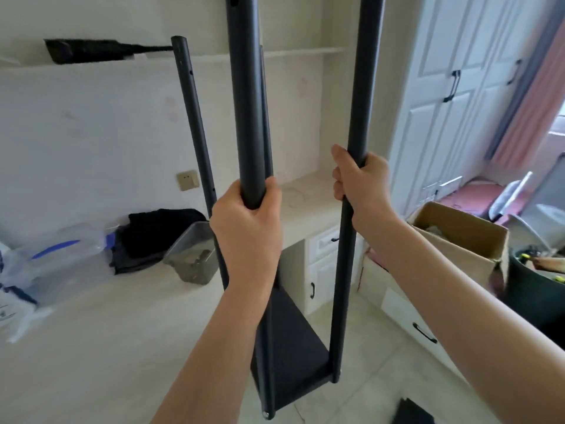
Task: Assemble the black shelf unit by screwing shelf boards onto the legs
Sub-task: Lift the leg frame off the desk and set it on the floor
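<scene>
The black shelf unit stands upright in front of me, with one black shelf board (293,347) fixed low between its legs. My left hand (247,231) grips the near left leg (246,96) from behind. My right hand (359,179) grips the near right leg (367,71) a little higher. A thinner-looking far left leg (192,117) rises behind, with small holes along it. The fourth leg is mostly hidden behind the near left one. A screw head (266,414) shows at the board's near corner.
A pale platform (107,347) lies to the left with plastic bags (46,258), dark folded cloth (153,234) and a clear tub (195,255). White drawers (409,319), an open cardboard box (458,240) and a dark bin (538,289) stand at right. Another black part (412,413) lies on the floor.
</scene>
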The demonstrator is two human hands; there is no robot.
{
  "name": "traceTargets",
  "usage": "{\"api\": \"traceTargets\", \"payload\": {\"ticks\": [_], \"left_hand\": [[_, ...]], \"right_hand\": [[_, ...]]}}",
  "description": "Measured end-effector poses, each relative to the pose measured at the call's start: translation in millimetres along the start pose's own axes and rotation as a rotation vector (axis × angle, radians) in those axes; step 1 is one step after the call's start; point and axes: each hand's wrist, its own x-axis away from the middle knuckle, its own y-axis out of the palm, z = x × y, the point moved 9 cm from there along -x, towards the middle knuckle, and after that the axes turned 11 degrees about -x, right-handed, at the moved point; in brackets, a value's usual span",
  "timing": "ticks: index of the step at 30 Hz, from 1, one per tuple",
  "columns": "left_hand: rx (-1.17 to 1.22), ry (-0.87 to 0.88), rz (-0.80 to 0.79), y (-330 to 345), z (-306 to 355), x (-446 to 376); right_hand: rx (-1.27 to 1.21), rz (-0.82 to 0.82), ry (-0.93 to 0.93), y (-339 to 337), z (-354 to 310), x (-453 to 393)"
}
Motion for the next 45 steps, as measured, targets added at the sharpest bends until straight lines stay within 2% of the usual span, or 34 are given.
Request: {"api": "traceTargets", "payload": {"ticks": [6, 13, 20, 25, 28, 32, 37, 41, 43, 45], "left_hand": [[0.103, -0.024, -0.211, 104, 19, 51], [0.152, -0.132, -0.478, 251, 34, 139], [0.165, -0.205, -0.728, 395, 21, 238], [0.146, -0.259, -1.002, 477, -5, 321], [0.121, -0.291, -1.148, 512, -25, 367], [0.045, -0.252, -1.317, 545, -64, 426], [-0.199, -0.22, -1.556, 573, -141, 511], [-0.389, -0.079, -1.786, 586, -201, 585], [-0.456, -0.008, -1.842, 591, -234, 618], [-0.513, 0.032, -1.826, 592, -266, 644]], "right_hand": [[0.083, 0.218, -0.028, -134, -26, -2], [0.217, 0.429, -0.099, -308, -42, -9], [0.233, 0.585, -0.013, -474, -16, -14], [0.288, 0.722, 0.099, -575, 18, 3], [0.355, 0.781, 0.178, -627, 44, 20], [0.489, 0.82, 0.302, -681, 84, 51], [0.595, 0.883, 0.425, -740, 153, 103], [0.63, 1.004, 0.526, -782, 218, 156], [0.641, 1.054, 0.561, -801, 251, 177], [0.638, 1.102, 0.574, -817, 282, 194]]}}
